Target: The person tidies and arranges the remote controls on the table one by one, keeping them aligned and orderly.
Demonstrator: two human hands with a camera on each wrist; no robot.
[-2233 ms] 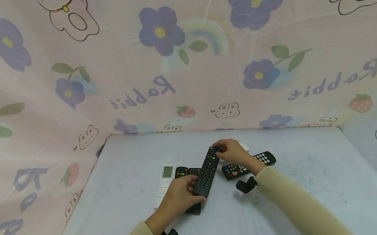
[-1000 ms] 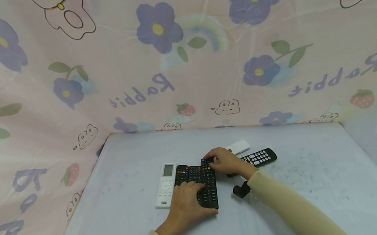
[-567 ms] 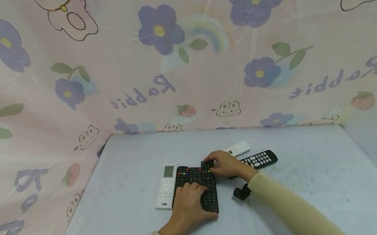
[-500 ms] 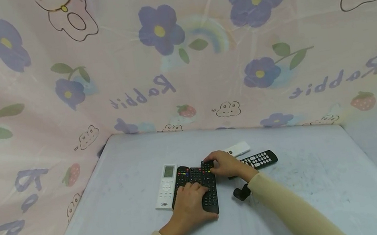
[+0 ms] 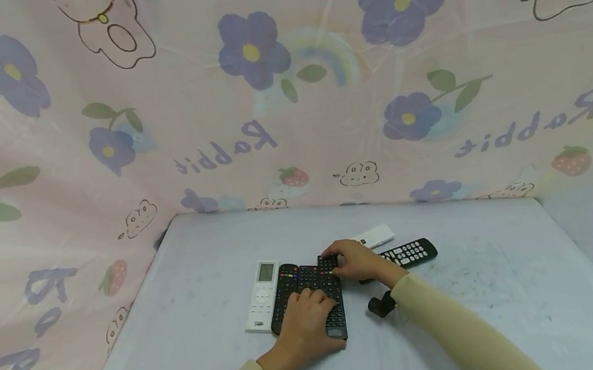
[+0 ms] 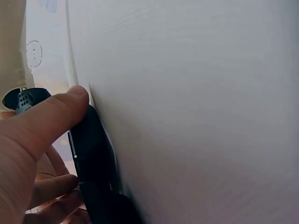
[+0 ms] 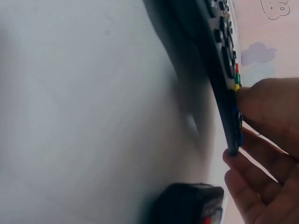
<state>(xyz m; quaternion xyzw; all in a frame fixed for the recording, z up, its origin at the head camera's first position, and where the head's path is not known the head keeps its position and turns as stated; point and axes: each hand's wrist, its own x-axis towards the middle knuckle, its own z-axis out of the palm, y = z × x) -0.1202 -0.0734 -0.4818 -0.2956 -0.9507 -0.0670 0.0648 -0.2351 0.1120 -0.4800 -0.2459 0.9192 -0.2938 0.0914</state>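
Right now my left hand [image 5: 308, 321] lies over the near half of a long black remote [image 5: 333, 294] that rests flat on the pale surface [image 5: 492, 303]. From the left wrist view I can see the thumb [image 6: 51, 116] pressed against the remote's dark edge, with the other fingers curled underneath on the opposite side, so this hand is grasping the remote. My right hand [image 5: 356, 260] sits at the far end of the same remote; in the right wrist view its fingertips [image 7: 243, 168] wrap round the end and the thumb lies on the button face near the coloured keys, so it is grasping the remote too.

Just left of the long black remote, side by side and touching it, are two more black remotes [image 5: 294, 284], partly covered by my left hand. Next in the row, further left, is a white remote with a small screen [image 5: 262, 295], lying parallel to the others. Beyond my right hand a slim white remote [image 5: 378, 237] lies at an angle, and another black remote with pale keys [image 5: 411, 252] points off to the right, partly hidden by my right wrist.

A pink floral curtain [image 5: 281, 85] printed with rabbits stands round the back and sides of the surface.
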